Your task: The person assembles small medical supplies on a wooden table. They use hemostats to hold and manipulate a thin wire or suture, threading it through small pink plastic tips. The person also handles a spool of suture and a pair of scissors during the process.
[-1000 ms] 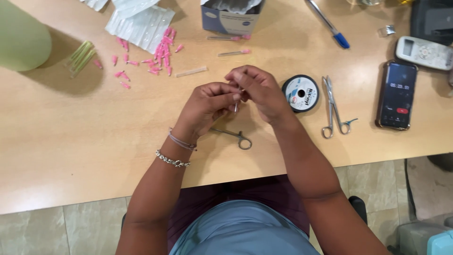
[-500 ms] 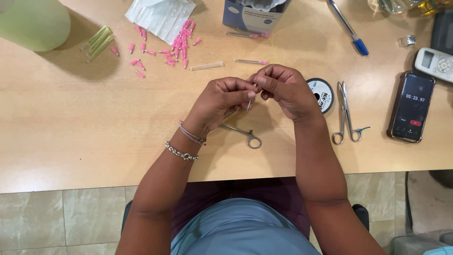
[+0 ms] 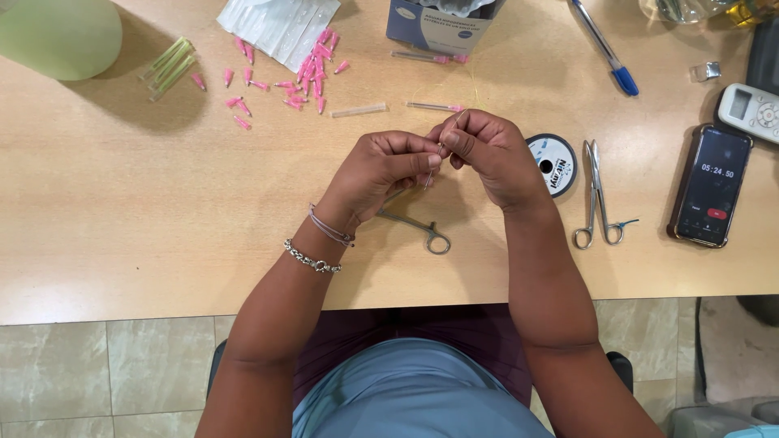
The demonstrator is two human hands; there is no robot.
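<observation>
A pale wooden bench (image 3: 122, 219) filled the view, with grey floor tiles showing below its near edge. At its far left corner sat a large rounded green object (image 3: 57, 36), cut off by the frame. A blue-grey cardboard box (image 3: 434, 24) stood at the far middle, and a stack of clear packets (image 3: 276, 24) lay to its left. A dark phone (image 3: 712, 185) with a lit screen lay at the right, a white remote (image 3: 751, 109) just beyond it.

Both hands met above the middle of the bench. The left hand (image 3: 381, 170), with two bracelets at its wrist, was clenched, thumb and forefinger pinched on a needle (image 3: 430, 174), a very thin, short, pale sliver pointing down from the fingertips; its details were too small to tell. The right hand (image 3: 487, 150) was curled shut too, its fingertips pressed to the same spot, touching the left hand's.

A round spool of line (image 3: 553, 165) lay just beside the right hand. Steel scissors (image 3: 598, 199) lay between the spool and the phone. A second steel instrument with a ring handle (image 3: 422, 229) lay under the left hand. A blue pen (image 3: 604, 49) lay at the far right. Many small pink caps (image 3: 300, 77) were scattered near the packets, with a few capped needles (image 3: 434, 106) beyond the hands.
</observation>
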